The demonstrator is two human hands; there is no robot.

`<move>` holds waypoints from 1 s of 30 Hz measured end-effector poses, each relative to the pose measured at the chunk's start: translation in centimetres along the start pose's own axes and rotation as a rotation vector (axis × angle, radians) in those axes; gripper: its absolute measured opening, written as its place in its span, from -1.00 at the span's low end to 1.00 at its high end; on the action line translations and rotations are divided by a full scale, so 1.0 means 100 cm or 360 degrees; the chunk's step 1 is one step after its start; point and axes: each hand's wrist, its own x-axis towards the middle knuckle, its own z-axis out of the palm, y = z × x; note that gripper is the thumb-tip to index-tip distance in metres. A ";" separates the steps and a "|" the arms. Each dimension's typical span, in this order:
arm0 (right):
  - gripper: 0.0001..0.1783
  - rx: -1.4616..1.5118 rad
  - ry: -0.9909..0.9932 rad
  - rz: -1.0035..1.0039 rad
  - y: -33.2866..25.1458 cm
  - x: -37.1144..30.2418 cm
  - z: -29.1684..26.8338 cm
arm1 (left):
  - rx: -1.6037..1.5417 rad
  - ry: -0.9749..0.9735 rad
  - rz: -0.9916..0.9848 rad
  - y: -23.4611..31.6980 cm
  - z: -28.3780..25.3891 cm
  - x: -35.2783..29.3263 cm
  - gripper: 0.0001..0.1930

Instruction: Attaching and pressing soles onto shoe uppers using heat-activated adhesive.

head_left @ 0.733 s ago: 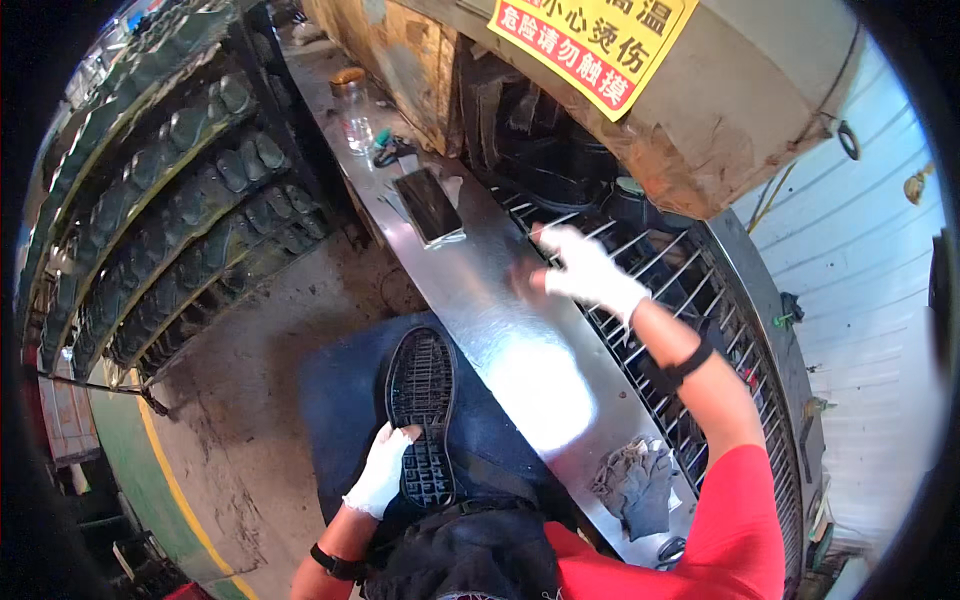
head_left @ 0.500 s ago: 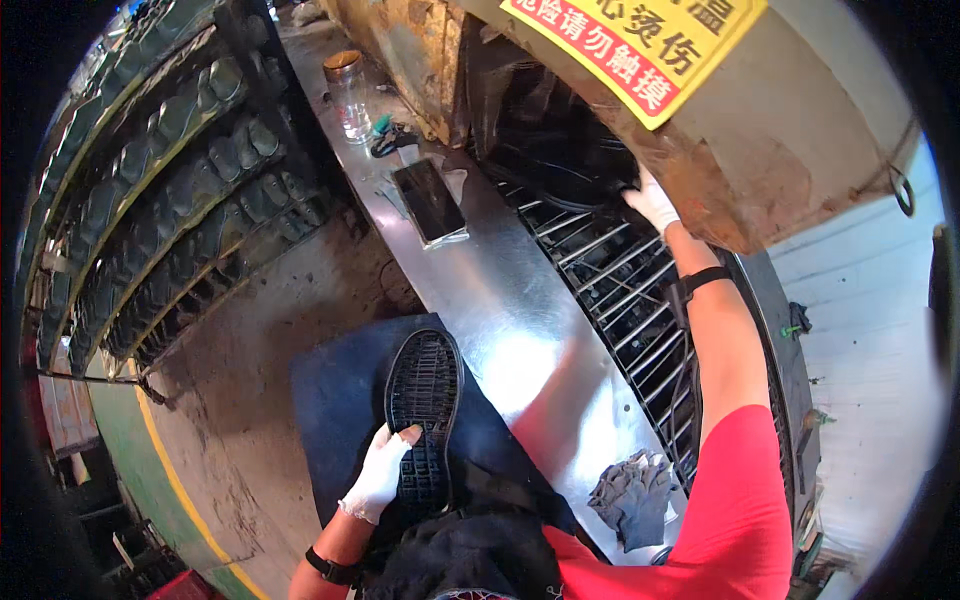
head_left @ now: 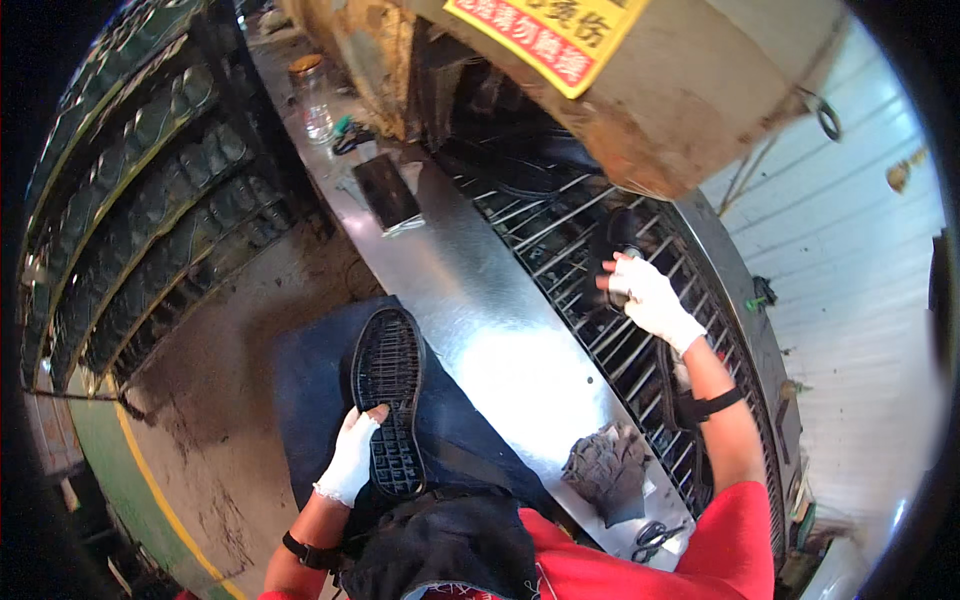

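Note:
In my left hand [head_left: 352, 452] I hold a black shoe sole [head_left: 388, 360] by its left edge, with the thumb on the tread. The treaded side faces up, over a dark blue cloth [head_left: 310, 370]. My right hand [head_left: 648, 300], in a white fingerless glove, is over the metal bar rack [head_left: 600, 330]. Its fingers are closed on a black rounded piece [head_left: 624, 230]; blur and the dark background hide what kind of piece this is. More black pieces [head_left: 530, 160] lie at the far end of the rack, beneath the machine hood.
The rusty hood [head_left: 640, 150] with a yellow warning sign [head_left: 555, 45] overhangs the rack. On the metal bench [head_left: 480, 300] lie a phone [head_left: 387, 192], grey gloves [head_left: 608, 470] and scissors [head_left: 655, 538]; a glass jar [head_left: 312, 105] stands farther back. Shelves of shoe moulds or soles [head_left: 150, 190] are at left.
My right hand has drawn back from under the hood toward me, with a black rounded piece in its fingers. My left hand still holds the sole. The whole view has shifted slightly.

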 end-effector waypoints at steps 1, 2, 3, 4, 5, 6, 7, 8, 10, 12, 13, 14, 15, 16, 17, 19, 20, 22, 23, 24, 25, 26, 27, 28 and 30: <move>-0.37 0.0306 0.0376 0.0190 0.005 -0.008 0.008 | 0.0011 -0.0002 -0.0016 -0.001 -0.001 0.001 -0.69; -0.36 0.0612 0.0685 0.0399 0.013 -0.014 0.016 | 0.0009 -0.0002 -0.0006 -0.003 -0.003 0.001 -0.69; -0.41 0.1407 0.1126 0.0603 0.020 -0.013 0.026 | 0.0003 0.0008 0.0010 -0.005 -0.005 0.001 -0.68; -0.37 0.1824 0.1403 0.0771 0.031 -0.016 0.027 | -0.0006 0.0025 0.0029 -0.007 -0.008 0.001 -0.68; -0.34 0.1767 0.1377 0.1092 0.037 -0.015 0.031 | 0.0024 0.0042 0.0054 -0.009 -0.011 0.001 -0.66; -0.31 0.1638 0.1362 0.1482 0.043 -0.013 0.032 | 0.0038 0.0036 0.0070 -0.011 -0.013 0.000 -0.65; -0.24 0.1513 0.1109 0.1711 0.046 -0.011 0.035 | 0.0046 0.0027 0.0089 -0.013 -0.015 0.000 -0.65; -0.23 0.1579 0.1017 0.1705 0.045 -0.005 0.040 | 0.0044 0.0017 0.0111 -0.014 -0.017 -0.001 -0.64; -0.24 0.2155 0.0652 0.1505 0.038 0.006 0.055 | 0.0022 -0.0035 0.0123 -0.017 -0.016 -0.001 -0.61; -0.24 0.1707 0.0707 0.1440 0.030 0.020 0.071 | 0.0028 -0.0083 0.0133 -0.017 -0.013 -0.001 -0.61; -0.30 0.1915 0.0812 0.1330 0.028 0.023 0.076 | 0.0047 -0.0078 0.0153 -0.016 -0.011 -0.001 -0.59; -0.36 0.2177 0.0856 0.1228 0.026 0.026 0.079 | 0.0075 -0.0078 0.0154 -0.014 -0.010 -0.001 -0.59; -0.50 0.2108 0.0875 0.1200 0.024 0.024 0.080 | 0.0105 -0.0084 0.0159 -0.011 -0.009 -0.002 -0.58; -0.63 0.2041 0.0928 0.1327 0.022 0.019 0.078 | 0.0129 -0.0092 0.0170 -0.007 -0.009 -0.002 -0.57; -0.66 0.2015 0.0880 0.1297 0.017 0.011 0.074 | 0.0242 -0.0119 0.0446 -0.002 -0.010 -0.004 -0.55; -0.58 0.2095 0.0724 0.1245 -0.003 -0.013 0.062 | 0.0729 0.0168 0.0949 0.011 -0.012 -0.009 -0.52; -0.60 0.2170 0.0575 0.1375 -0.019 -0.029 0.054 | 0.0984 0.0337 0.1149 0.018 -0.010 -0.013 -0.51; -0.55 0.2615 0.0382 0.1331 -0.066 -0.059 0.046 | 0.0808 0.0311 0.1478 0.032 -0.002 -0.020 -0.48; -0.48 0.2668 0.0266 0.1133 -0.093 -0.066 0.043 | 0.0579 0.0014 0.1338 0.039 0.008 -0.022 -0.44; -0.40 0.2819 0.0114 0.0935 -0.122 -0.071 0.043 | 0.0352 -0.0264 0.1205 0.046 0.020 -0.024 -0.39; -0.32 0.2799 0.0026 0.0915 -0.149 -0.070 0.042 | 0.0117 -0.0415 0.0932 0.053 0.036 -0.023 -0.34; -0.24 0.2921 -0.0111 0.0778 -0.176 -0.068 0.043 | -0.0032 -0.0525 0.0900 0.058 0.051 -0.025 -0.29; -0.15 0.2889 -0.0194 0.0639 -0.198 -0.062 0.044 | -0.0179 -0.0633 0.0861 0.063 0.065 -0.025 -0.24; -0.08 0.2655 -0.0208 0.0500 -0.221 -0.061 0.045 | -0.0188 -0.0583 0.0982 0.070 0.077 -0.024 -0.21; -0.07 0.2246 -0.0066 0.0296 -0.260 -0.052 0.053 | -0.0263 -0.0569 0.1132 0.084 0.087 -0.024 -0.22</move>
